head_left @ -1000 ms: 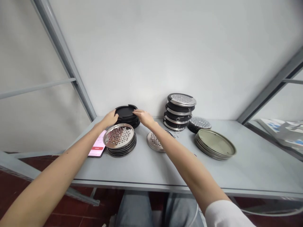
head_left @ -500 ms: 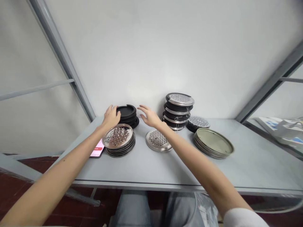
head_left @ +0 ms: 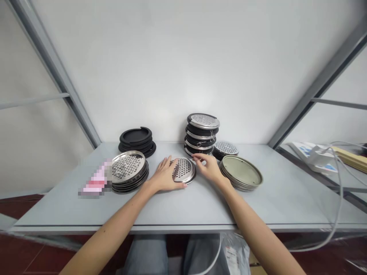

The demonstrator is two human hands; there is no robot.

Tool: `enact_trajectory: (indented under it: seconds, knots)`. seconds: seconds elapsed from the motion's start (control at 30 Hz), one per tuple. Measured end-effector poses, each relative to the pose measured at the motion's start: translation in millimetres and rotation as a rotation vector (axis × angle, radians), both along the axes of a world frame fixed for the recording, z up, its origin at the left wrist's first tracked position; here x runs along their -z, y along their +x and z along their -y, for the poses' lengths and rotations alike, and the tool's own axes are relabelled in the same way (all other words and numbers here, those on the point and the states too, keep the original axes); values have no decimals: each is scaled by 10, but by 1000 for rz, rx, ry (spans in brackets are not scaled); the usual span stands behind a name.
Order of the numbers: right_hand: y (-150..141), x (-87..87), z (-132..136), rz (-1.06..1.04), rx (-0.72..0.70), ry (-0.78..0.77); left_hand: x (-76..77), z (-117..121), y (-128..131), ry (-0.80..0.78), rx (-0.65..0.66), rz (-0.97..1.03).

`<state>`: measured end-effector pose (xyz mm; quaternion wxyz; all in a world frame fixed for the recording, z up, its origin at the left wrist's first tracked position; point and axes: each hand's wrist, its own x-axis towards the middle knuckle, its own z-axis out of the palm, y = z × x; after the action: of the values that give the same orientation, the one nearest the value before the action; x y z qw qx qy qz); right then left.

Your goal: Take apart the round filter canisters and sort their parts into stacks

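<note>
head view: the grater (head_left: 184,169) lies flat on the desk (head_left: 183,208), in front of the person, between the stack of graters (head_left: 128,166) on the left and the green plates (head_left: 242,170) on the right. the left hand (head_left: 166,175) is spread over its left side, thumb towards the near edge, fingers reaching towards the far edge. the right hand (head_left: 208,167) is by its far right rim, thumb and forefinger close together; whether they pinch anything i cannot tell. the edge shows more than one line at the right, so a second piece may sit underneath, but that is unclear.

it looks like thin, shiny metal, so i would judge it light for its width, stiff and hard to break. the smooth rim would probably be slippery under dry fingertips, and a disc this flat gives little to get under. the rim seems the best hold, taken from opposite sides with thumb and fingers; the holes in the middle may have sharp edges and are better not rubbed. the black rings (head_left: 135,136) behind look matt, perhaps grippier and softer.
</note>
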<state>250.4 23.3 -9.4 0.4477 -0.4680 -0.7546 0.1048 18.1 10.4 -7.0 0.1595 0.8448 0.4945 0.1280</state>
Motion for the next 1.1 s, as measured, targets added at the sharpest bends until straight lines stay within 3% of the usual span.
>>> enact_trajectory:
  seconds: [0.17,0.53,0.9,1.1]
  knots:
    - [-59,-14,8,145,-120,1,69,-42,-42,65,21,15]
    - [-45,-59,81,124,-272,53,-9,-47,-34,195,6,265]
    - [-26,151,-76,123,-148,288,52,-82,-34,158,-57,440]
    - [-68,167,-97,36,113,317,47,-71,-18,267,-96,551]
